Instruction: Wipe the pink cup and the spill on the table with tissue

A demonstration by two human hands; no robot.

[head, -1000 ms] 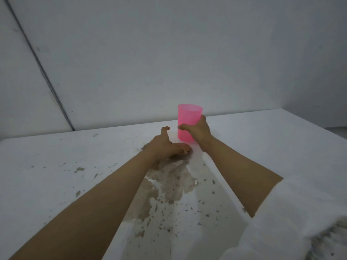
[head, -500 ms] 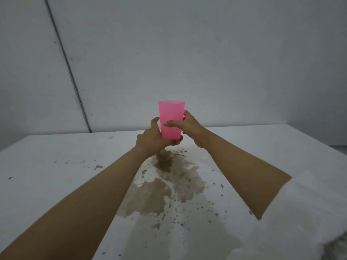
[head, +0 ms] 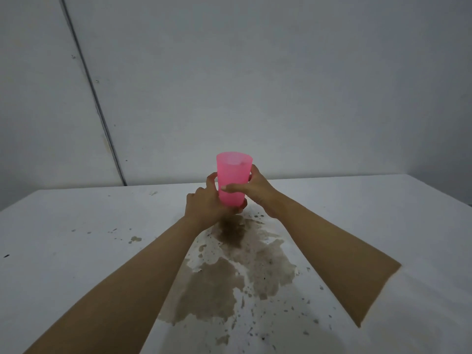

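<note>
I hold the pink cup [head: 233, 182] upright above the brown spill [head: 229, 277] on the white worktop [head: 76, 251]. My left hand [head: 204, 208] cups its base and my right hand [head: 251, 190] wraps its middle, fingers [head: 231, 187] curled on the wall, both forearms reaching forward. The thin plastic looks light, perhaps slick; a mid-wall hold seems safest. No tissue shows.

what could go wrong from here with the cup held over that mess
1. The translucent pink plastic cup is gripped by the left hand at its base and the right hand on its side, above the brown liquid spill; a wet wall may slip.
2. Drips could spread stains on the white table.
3. No tissue is visible, so the loose white sleeve might touch the splatter first.
</note>
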